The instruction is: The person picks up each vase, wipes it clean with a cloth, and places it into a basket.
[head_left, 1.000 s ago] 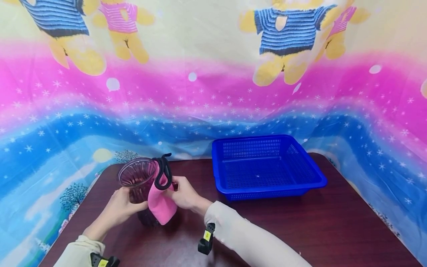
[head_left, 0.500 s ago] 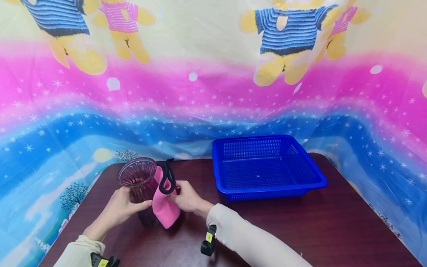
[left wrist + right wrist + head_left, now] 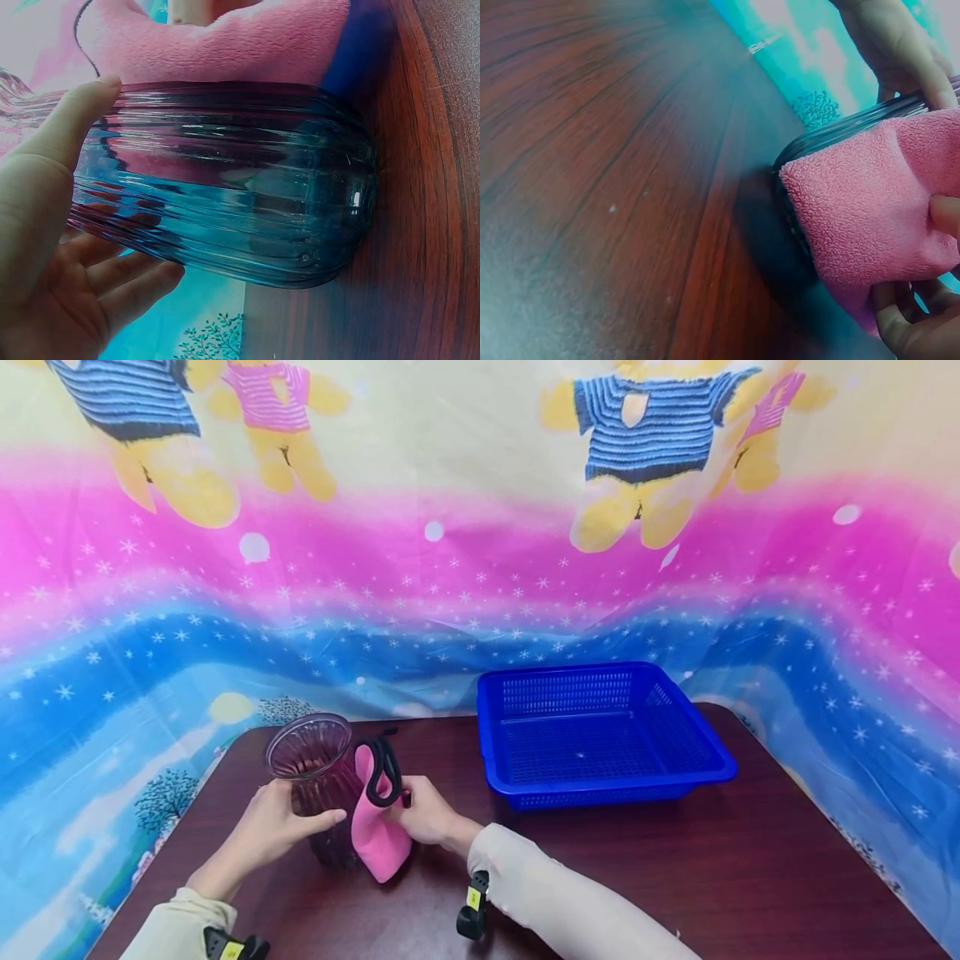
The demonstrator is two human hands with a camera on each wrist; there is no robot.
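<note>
A purple-tinted ribbed glass vase (image 3: 324, 789) with a flared rim stands upright on the table. My left hand (image 3: 272, 820) holds its side, thumb at the front and fingers round the back. Just right of the vase, my right hand (image 3: 429, 812) pinches a pink plush cloth (image 3: 380, 850) with a black edge. The cloth hangs folded in a curve. In the left wrist view the cloth (image 3: 225, 46) is close behind the glass, and the left thumb (image 3: 69, 124) lies along the vase. The right wrist view shows fingers gripping the fluffy cloth (image 3: 862, 202).
A blue plastic basket (image 3: 600, 788) with perforated walls sits at the back right of the dark reddish-brown table (image 3: 697, 877). Behind the table hangs a printed curtain (image 3: 450, 602) with bears and snowflakes.
My right hand has drawn the pink cloth rightward and a little down, away from the vase's side. The left hand and the vase have stayed put.
</note>
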